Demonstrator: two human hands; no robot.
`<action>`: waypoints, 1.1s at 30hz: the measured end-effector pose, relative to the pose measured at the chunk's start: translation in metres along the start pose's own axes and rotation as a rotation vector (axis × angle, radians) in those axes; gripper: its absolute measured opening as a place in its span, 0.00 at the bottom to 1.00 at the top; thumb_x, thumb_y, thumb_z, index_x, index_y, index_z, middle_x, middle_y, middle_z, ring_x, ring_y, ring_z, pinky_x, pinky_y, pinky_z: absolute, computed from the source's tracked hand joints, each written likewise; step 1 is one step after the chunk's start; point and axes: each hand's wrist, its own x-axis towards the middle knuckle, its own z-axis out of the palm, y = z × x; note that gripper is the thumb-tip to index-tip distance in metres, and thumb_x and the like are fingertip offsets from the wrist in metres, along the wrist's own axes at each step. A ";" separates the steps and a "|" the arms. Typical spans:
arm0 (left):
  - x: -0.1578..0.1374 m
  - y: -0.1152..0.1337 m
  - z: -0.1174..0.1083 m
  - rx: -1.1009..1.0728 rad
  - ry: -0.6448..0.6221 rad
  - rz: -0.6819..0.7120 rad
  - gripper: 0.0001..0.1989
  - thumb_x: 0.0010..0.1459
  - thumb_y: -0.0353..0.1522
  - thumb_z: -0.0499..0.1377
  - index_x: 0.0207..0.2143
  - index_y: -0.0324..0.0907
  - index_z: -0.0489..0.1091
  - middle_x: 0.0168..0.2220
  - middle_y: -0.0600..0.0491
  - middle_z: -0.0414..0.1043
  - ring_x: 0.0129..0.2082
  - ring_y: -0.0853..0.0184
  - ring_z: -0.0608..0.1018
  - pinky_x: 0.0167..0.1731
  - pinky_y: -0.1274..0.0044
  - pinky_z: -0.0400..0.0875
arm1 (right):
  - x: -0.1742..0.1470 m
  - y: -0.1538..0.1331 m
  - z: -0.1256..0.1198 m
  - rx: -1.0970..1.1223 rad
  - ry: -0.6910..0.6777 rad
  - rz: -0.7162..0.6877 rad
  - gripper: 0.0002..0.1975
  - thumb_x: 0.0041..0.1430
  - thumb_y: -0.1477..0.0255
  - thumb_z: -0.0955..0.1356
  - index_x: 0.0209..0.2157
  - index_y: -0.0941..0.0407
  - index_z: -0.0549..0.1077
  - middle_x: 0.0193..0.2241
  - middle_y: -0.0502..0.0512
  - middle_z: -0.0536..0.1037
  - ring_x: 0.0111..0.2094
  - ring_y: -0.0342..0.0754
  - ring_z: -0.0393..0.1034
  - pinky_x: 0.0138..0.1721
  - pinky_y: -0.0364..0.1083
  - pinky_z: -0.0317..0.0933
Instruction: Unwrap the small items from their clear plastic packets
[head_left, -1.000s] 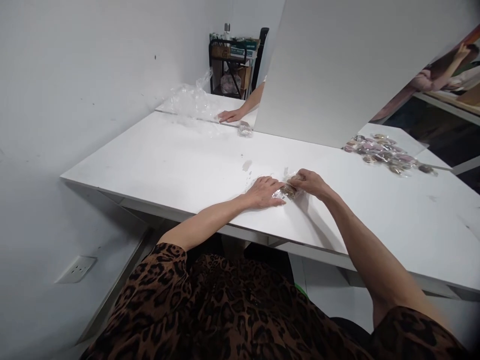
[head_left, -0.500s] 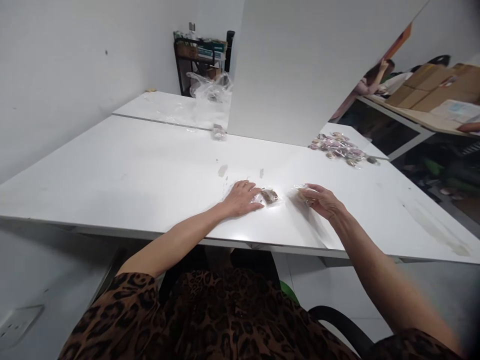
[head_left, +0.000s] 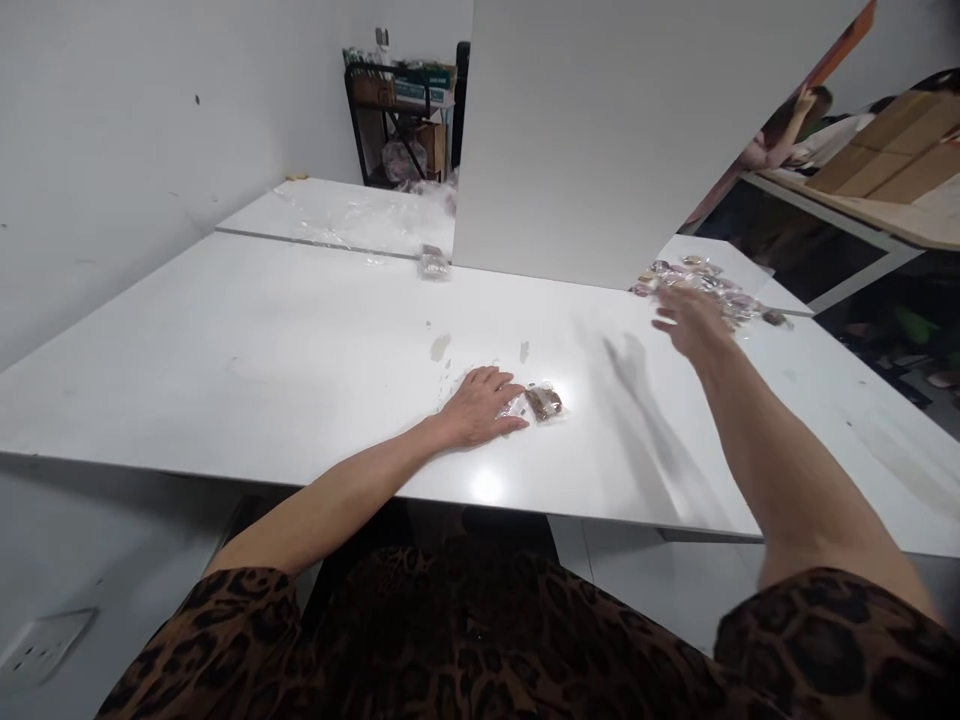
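My left hand [head_left: 480,405] lies flat on the white table [head_left: 300,350], and its fingertips touch the edge of a small clear packet [head_left: 541,402] with a brown item inside. My right hand [head_left: 690,318] is stretched far out to the right, just above the table and blurred by motion. It hovers at the near edge of a pile of several small wrapped packets [head_left: 720,290]. The blur hides whether it holds anything.
A tall white board [head_left: 600,140] stands upright at the table's back. One lone packet [head_left: 433,262] lies at its left foot, next to clear plastic film [head_left: 352,215]. A black shelf cart [head_left: 397,120] stands in the corner. Cardboard boxes [head_left: 885,150] sit far right.
My right hand has left the spot beside the brown packet and swung up and right to the pile. My left hand has stayed on the packet. The camera has turned slightly.
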 end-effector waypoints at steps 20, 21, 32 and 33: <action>0.010 -0.021 0.007 -0.856 0.250 -0.114 0.30 0.55 0.27 0.64 0.61 0.45 0.69 0.62 0.42 0.59 0.57 0.55 0.71 0.43 0.67 0.81 | -0.170 -0.010 0.114 -0.291 -0.616 -0.031 0.30 0.48 0.49 0.76 0.45 0.57 0.77 0.32 0.54 0.74 0.34 0.49 0.66 0.39 0.51 0.63; 0.010 -0.020 0.008 -0.877 0.268 -0.124 0.31 0.54 0.28 0.65 0.61 0.45 0.69 0.62 0.42 0.58 0.57 0.55 0.71 0.44 0.67 0.80 | -0.173 -0.012 0.117 -0.254 -0.635 -0.021 0.29 0.50 0.48 0.75 0.44 0.57 0.77 0.33 0.55 0.75 0.35 0.49 0.67 0.39 0.51 0.64; 0.006 -0.013 -0.004 -1.210 0.241 -0.207 0.28 0.58 0.26 0.60 0.61 0.40 0.67 0.56 0.42 0.67 0.53 0.63 0.76 0.56 0.65 0.72 | -0.196 -0.016 0.150 -0.376 -0.532 -0.075 0.26 0.47 0.50 0.76 0.35 0.52 0.65 0.30 0.50 0.73 0.30 0.47 0.64 0.29 0.46 0.57; 0.005 -0.012 -0.005 -1.226 0.250 -0.227 0.27 0.59 0.26 0.59 0.61 0.39 0.67 0.54 0.43 0.68 0.51 0.65 0.76 0.55 0.66 0.71 | -0.196 -0.015 0.152 -0.323 -0.541 -0.037 0.26 0.46 0.51 0.77 0.35 0.52 0.64 0.29 0.49 0.73 0.29 0.46 0.64 0.29 0.46 0.57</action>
